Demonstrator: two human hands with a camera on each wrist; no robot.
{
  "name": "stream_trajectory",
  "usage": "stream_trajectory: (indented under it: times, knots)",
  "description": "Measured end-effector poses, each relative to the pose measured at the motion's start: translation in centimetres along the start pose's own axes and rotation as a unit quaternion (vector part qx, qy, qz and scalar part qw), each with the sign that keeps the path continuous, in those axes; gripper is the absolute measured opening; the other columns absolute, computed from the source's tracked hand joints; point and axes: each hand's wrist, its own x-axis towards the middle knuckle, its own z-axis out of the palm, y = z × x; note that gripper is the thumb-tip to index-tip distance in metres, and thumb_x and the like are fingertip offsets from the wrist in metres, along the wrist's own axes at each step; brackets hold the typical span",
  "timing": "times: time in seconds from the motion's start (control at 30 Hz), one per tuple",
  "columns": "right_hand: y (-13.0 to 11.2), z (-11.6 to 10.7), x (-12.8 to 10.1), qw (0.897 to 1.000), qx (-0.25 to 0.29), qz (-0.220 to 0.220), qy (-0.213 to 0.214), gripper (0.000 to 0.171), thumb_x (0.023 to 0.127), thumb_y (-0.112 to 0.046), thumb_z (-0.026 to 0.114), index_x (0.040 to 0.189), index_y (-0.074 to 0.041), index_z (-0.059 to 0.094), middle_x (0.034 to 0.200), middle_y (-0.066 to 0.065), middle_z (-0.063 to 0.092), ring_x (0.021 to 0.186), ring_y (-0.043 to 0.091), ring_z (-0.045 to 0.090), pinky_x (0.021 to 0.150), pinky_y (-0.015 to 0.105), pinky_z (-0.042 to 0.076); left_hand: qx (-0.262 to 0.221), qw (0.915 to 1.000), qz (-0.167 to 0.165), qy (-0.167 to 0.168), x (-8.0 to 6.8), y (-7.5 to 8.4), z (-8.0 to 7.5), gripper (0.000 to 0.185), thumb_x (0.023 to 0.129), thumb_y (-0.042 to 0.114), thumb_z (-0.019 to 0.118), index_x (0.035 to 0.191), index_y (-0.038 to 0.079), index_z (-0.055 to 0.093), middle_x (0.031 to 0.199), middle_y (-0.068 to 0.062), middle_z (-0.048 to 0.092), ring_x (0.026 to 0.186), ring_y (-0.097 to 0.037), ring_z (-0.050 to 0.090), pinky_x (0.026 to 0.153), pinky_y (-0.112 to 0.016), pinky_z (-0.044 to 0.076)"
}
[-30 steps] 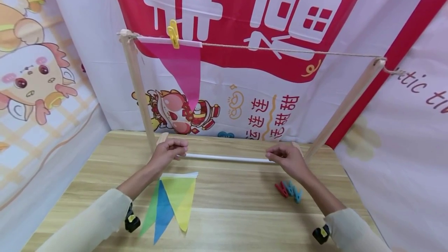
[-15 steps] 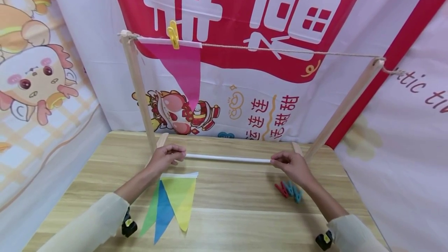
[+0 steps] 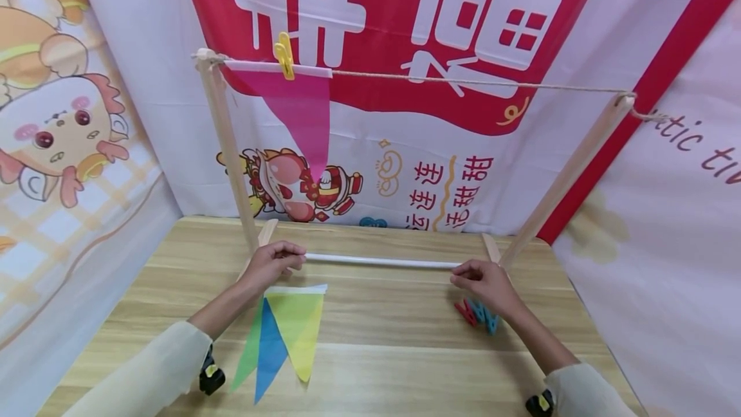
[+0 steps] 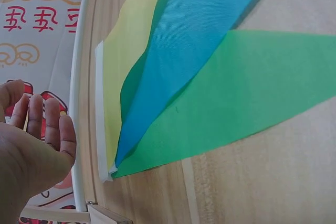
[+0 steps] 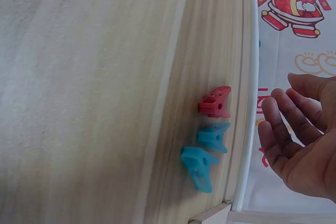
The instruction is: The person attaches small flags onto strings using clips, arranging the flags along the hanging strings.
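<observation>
My left hand [image 3: 273,261] hovers over the left part of a white rod [image 3: 376,262], fingers loosely curled with nothing visible between them. Over the rod's right part is my right hand [image 3: 485,280], fingers bent in the same relaxed way and holding nothing in the right wrist view. Just below the left hand lie overlapping triangular pennants in yellow [image 3: 298,327], blue [image 3: 269,352] and green [image 3: 247,346], with a white top strip. Beside the right hand lie a red clothespin [image 5: 215,102] and two blue clothespins [image 5: 213,137]. The head view shows hands partly covering the rod.
A twine line [image 3: 480,84] runs between two wooden posts [image 3: 228,153]. Near its left end a yellow clothespin [image 3: 284,56] clips a pink pennant [image 3: 303,111]. Printed cloth [image 3: 405,147] hangs behind the wooden table [image 3: 393,372] and at both sides.
Both hands have shifted slightly outward and toward the person, the right one further. The pennants, clothespins, posts and twine stay where they were.
</observation>
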Motion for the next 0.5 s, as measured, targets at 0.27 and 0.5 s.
stream_trajectory:
  times: [0.27, 0.5]
  knots:
    - [1.5, -0.1, -0.6, 1.0, -0.016, 0.004, -0.011, 0.016, 0.101, -0.015, 0.086, 0.109, -0.001, 0.085, 0.096, 0.01, 0.085, 0.08, 0.007, 0.069, 0.072, 0.021, 0.058, 0.0, 0.9998, -0.019, -0.004, -0.4, -0.1, 0.2, 0.032, 0.109, 0.023, 0.078, 0.134, 0.004, 0.075, 0.108, 0.006, 0.081, 0.099, -0.015, 0.075, 0.088, -0.033, 0.065]
    - [2.4, -0.1, -1.1, 0.999, -0.024, 0.011, -0.018, 0.023, 0.103, -0.015, 0.084, 0.116, 0.003, 0.082, 0.103, 0.013, 0.085, 0.091, 0.017, 0.075, 0.079, 0.022, 0.061, -0.003, 0.9997, -0.022, -0.009, -0.6, -0.1, 0.0, 0.033, 0.107, 0.027, 0.081, 0.133, 0.007, 0.076, 0.109, 0.005, 0.081, 0.103, -0.016, 0.075, 0.087, -0.033, 0.065]
